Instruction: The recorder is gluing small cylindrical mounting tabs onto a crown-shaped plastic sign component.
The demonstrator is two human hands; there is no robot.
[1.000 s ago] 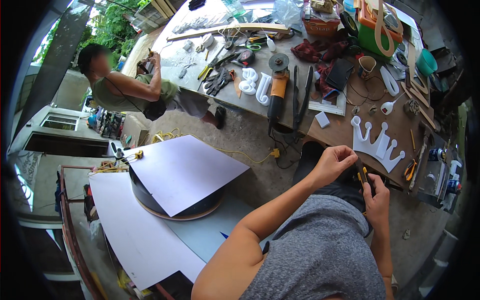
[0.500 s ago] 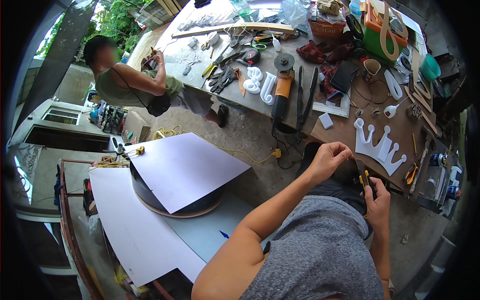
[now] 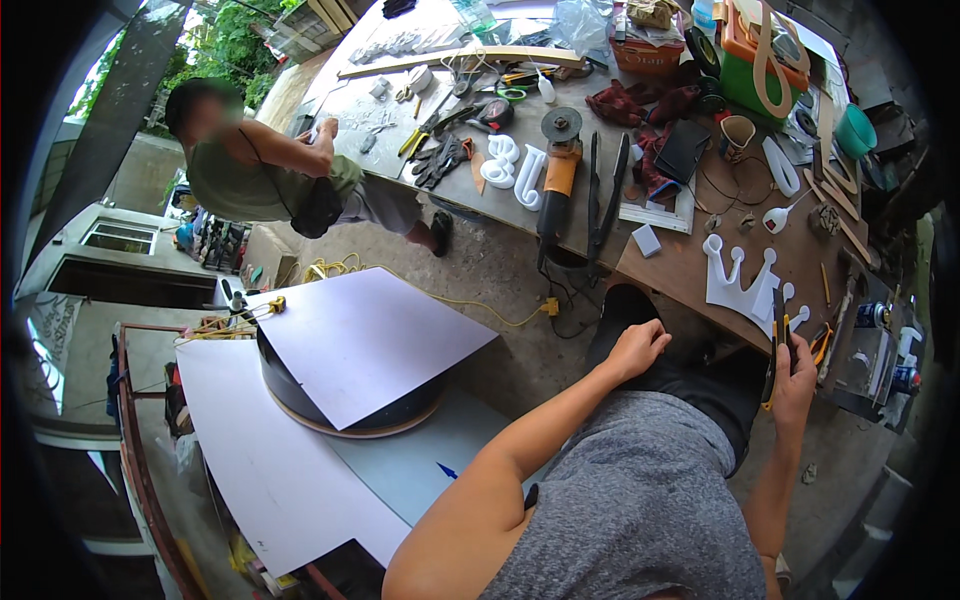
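Note:
My right hand (image 3: 795,385) is closed round a black and yellow utility knife (image 3: 777,360), its blade pointing up. In this view the knife overlaps the lower right part of a white crown-shaped cutout (image 3: 735,283) that lies on the brown board; whether they touch I cannot tell. My left hand (image 3: 640,350) is over my thigh with its fingers curled in, apart from the bench; anything inside them is hidden. A small white block (image 3: 646,240) lies left of the crown. Orange-handled pliers (image 3: 822,343) are just beyond my right hand.
On the bench (image 3: 400,150) are an angle grinder (image 3: 561,180), white cut-out letters (image 3: 530,178), dark gloves (image 3: 437,165) and a teal cup (image 3: 857,130). A person (image 3: 250,165) stands at its far left. White sheets (image 3: 380,340) rest on a round black form at left.
My right hand has moved right and up with the knife, over the crown's edge. My left hand has drawn back down from the knife toward my thigh. The other person's hands have shifted.

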